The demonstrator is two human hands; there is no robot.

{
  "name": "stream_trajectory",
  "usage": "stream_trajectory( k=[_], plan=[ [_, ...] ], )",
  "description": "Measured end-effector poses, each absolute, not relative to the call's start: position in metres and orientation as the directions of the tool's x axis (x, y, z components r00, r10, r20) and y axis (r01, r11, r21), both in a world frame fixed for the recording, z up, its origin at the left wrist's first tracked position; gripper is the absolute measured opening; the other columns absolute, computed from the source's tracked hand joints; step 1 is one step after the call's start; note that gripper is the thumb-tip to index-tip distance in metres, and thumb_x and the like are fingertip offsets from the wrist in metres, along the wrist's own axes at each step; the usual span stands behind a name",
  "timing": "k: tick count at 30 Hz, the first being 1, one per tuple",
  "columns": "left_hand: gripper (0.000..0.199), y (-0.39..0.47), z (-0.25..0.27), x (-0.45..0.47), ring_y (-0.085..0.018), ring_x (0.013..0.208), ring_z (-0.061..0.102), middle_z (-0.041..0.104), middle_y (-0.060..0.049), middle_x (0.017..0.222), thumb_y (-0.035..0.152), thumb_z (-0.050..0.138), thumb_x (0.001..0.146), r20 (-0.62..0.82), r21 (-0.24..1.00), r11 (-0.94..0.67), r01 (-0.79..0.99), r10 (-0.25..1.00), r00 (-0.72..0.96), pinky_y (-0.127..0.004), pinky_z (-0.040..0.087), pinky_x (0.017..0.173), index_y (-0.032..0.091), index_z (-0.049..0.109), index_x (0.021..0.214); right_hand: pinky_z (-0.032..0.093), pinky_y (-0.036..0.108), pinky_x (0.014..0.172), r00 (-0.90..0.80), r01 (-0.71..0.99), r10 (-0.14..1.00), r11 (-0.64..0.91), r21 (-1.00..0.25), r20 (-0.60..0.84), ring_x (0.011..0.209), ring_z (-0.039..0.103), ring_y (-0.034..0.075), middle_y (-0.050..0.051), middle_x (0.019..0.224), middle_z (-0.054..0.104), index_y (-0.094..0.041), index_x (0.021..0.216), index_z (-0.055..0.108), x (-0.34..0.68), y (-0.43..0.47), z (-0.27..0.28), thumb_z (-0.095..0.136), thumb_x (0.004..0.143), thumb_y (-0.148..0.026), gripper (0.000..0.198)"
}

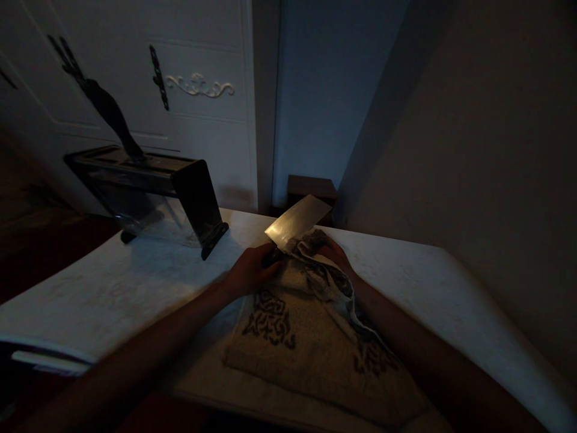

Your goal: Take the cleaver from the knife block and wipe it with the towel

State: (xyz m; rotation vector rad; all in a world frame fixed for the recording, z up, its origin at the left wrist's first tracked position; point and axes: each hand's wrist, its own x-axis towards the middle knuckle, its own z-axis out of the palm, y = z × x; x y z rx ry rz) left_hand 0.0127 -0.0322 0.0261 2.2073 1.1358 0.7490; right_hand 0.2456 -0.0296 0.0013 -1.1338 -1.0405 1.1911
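In blk holder stands prob. a knife (L hand has cleaver).

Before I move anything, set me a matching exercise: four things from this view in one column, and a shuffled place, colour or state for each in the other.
Column one:
1. Cleaver
2. Towel
3. Knife stand
4. Brown box

Column two:
A. Black-framed, with a dark handle rising from its top
B. Light with dark patterning, bunched at the right hand
C. Beyond the far edge of the table
D. Shiny metal, held in the left hand

Right pairs: 1-D, 2-B, 3-A, 4-C
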Motion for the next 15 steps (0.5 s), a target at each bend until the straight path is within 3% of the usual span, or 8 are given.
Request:
stream_trajectory(
  k=[8, 15],
  plan=[
    [0.036, -0.0342, 0.0288, 0.0134, -0.016, 0.072, 0.060, 0.071, -0.005, 0.089, 0.040, 0.054, 0.086, 0.215, 0.672, -0.490, 0.555, 0.846, 0.487, -0.027, 0.046, 0.066, 0.015, 0.064, 0.110, 0.048, 0.044, 0.093, 0.097, -0.158, 0.995, 0.021, -0.987, 0.006, 0.094, 0.065, 0.026, -0.002, 0.095, 0.073, -0.025, 0.097, 0.070, 0.2444, -0.0284, 0.0007, 0.074, 0.059, -0.034, 0.039],
    [0.035, -0.0319, 0.0268, 0.0130, -0.017, 0.075, 0.063, 0.071, -0.005, 0.093, 0.037, 0.056, 0.085, 0.227, 0.650, -0.508, 0.565, 0.839, 0.494, -0.027, 0.047, 0.068, 0.015, 0.064, 0.111, 0.049, 0.042, 0.090, 0.093, -0.180, 0.996, 0.016, -0.984, -0.001, 0.092, 0.065, 0.026, -0.001, 0.092, 0.073, -0.025, 0.094, 0.070, 0.2447, -0.0271, -0.0003, 0.074, 0.058, -0.035, 0.038]
  ],
)
